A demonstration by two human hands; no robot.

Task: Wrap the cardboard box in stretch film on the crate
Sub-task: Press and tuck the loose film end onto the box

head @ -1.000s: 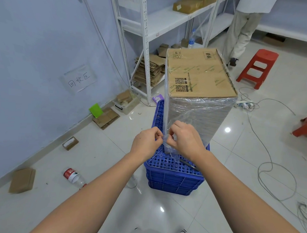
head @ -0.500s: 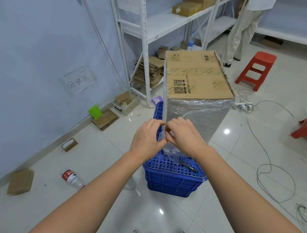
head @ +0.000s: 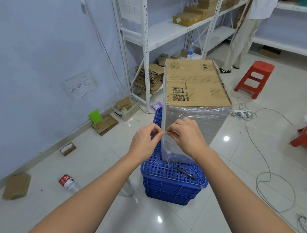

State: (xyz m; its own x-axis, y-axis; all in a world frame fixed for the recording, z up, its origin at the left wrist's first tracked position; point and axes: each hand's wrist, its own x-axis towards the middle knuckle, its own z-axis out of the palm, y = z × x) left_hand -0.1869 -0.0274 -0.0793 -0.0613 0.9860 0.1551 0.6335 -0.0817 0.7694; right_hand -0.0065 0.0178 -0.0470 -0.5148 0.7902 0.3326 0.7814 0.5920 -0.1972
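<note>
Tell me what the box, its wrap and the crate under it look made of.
Box: brown corrugated cardboard, matte, with printed codes and taped seams.
Wrap: thin clear plastic film, glossy, wrinkled and stretched over the sides.
Crate: blue moulded plastic, apparently rigid, with a perforated grid top.

One cardboard box (head: 197, 83), one crate (head: 172, 186), two red stools (head: 254, 79), two hands (head: 144, 142).
</note>
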